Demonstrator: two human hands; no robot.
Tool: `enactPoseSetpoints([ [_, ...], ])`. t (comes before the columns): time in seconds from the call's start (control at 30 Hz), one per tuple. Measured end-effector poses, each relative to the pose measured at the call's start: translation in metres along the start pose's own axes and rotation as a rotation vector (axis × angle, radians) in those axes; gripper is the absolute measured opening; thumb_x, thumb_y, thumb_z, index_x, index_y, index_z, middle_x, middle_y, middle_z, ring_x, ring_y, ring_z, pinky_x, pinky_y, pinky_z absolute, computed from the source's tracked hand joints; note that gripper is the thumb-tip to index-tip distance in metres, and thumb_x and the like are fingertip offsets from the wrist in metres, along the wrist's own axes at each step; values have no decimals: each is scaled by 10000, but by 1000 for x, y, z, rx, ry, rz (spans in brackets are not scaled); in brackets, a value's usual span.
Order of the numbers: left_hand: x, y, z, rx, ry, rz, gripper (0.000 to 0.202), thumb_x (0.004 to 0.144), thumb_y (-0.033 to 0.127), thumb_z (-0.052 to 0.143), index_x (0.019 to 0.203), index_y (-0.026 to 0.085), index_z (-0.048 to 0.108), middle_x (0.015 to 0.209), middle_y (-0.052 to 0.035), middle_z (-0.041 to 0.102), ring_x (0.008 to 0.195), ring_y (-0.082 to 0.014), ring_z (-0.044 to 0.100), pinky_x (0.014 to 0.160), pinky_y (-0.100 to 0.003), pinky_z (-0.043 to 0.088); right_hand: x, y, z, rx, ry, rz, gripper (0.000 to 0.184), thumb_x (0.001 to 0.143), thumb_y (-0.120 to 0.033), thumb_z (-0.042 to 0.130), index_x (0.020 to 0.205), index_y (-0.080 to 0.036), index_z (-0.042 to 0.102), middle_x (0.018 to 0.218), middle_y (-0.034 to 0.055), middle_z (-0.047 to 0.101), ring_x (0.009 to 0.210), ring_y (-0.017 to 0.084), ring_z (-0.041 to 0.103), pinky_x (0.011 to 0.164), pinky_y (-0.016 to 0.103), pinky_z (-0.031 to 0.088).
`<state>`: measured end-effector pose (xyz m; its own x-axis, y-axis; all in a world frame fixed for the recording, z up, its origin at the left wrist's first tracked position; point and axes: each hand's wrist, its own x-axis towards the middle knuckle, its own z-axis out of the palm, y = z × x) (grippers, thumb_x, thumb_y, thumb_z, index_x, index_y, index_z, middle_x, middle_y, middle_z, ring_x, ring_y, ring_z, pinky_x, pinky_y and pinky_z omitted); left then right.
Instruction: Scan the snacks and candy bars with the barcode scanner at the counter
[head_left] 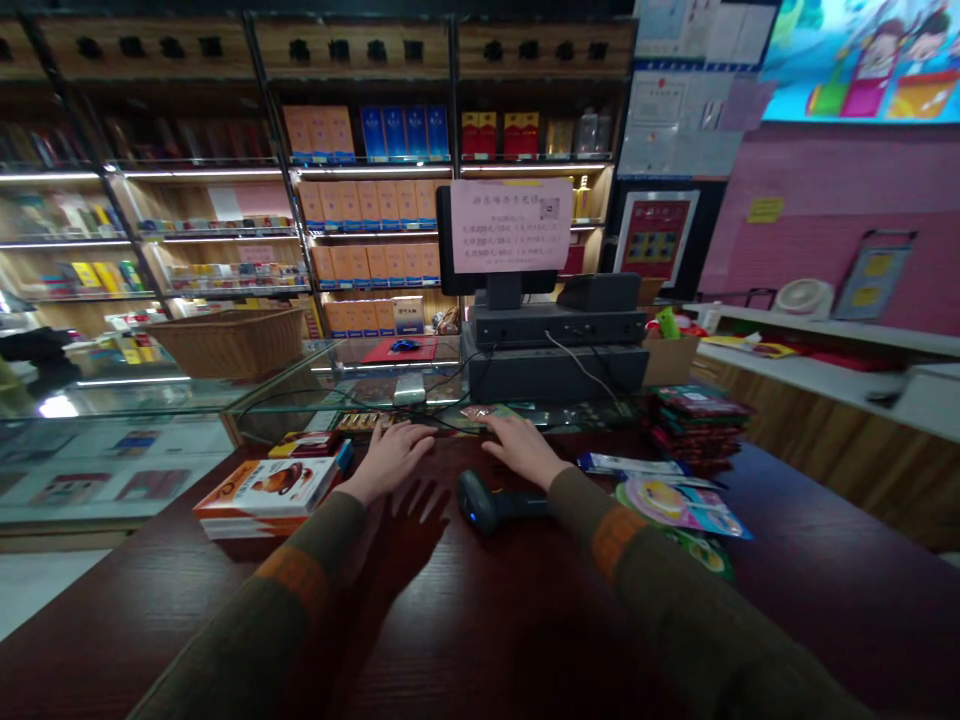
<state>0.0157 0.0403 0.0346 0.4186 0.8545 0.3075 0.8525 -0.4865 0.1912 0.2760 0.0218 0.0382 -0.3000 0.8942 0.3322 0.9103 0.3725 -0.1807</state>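
Note:
My left hand (395, 460) lies flat, palm down, at the far edge of a dark red wooden counter (480, 640), holding nothing. My right hand (523, 450) rests the same way, its fingertips near a small printed packet (487, 413). Between and just below the two hands lies a black handheld barcode scanner (480, 503) on its side, with a blue light showing. To the left of my left hand is a stack of orange-and-white printed boxes (266, 490). Right of my right hand lie several glossy colourful packets (682, 510).
Ahead stand a black cash register with a screen (502, 240) and a dark printer (555, 340), with cables across a glass display counter (375, 385). A stack of packets (697, 425) stands right. A wicker basket (229, 342) sits left, before shelves of boxed goods (375, 200).

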Motion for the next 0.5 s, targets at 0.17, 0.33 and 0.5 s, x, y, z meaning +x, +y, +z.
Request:
enactPoseSetpoints([
  [0.17, 9, 14, 20, -64, -15, 30, 455, 1017, 475, 341, 1380, 324, 571, 1413, -28, 626, 1403, -274, 455, 1219, -608, 82, -21, 28, 5, 12, -8, 93, 436, 951, -315, 601, 1375, -233, 549, 1261, 107, 687, 1210, 257, 595, 986, 378, 407],
  [0.33, 20, 20, 40, -149, -69, 19, 440, 1010, 438, 354, 1375, 324, 572, 1415, -38, 625, 1353, -255, 515, 1209, -609, 140, -38, 48, 10, 10, 9, 180, 402, 966, -293, 555, 1365, -249, 561, 1254, 92, 691, 1210, 261, 593, 963, 381, 410],
  [0.5, 33, 24, 58, -293, -103, -5, 472, 989, 461, 370, 1348, 275, 612, 1374, -59, 655, 1302, -272, 567, 1203, -561, 234, -49, 69, 18, 54, 31, 266, 432, 939, -223, 562, 1370, -246, 560, 1262, 93, 690, 1226, 256, 585, 954, 373, 402],
])
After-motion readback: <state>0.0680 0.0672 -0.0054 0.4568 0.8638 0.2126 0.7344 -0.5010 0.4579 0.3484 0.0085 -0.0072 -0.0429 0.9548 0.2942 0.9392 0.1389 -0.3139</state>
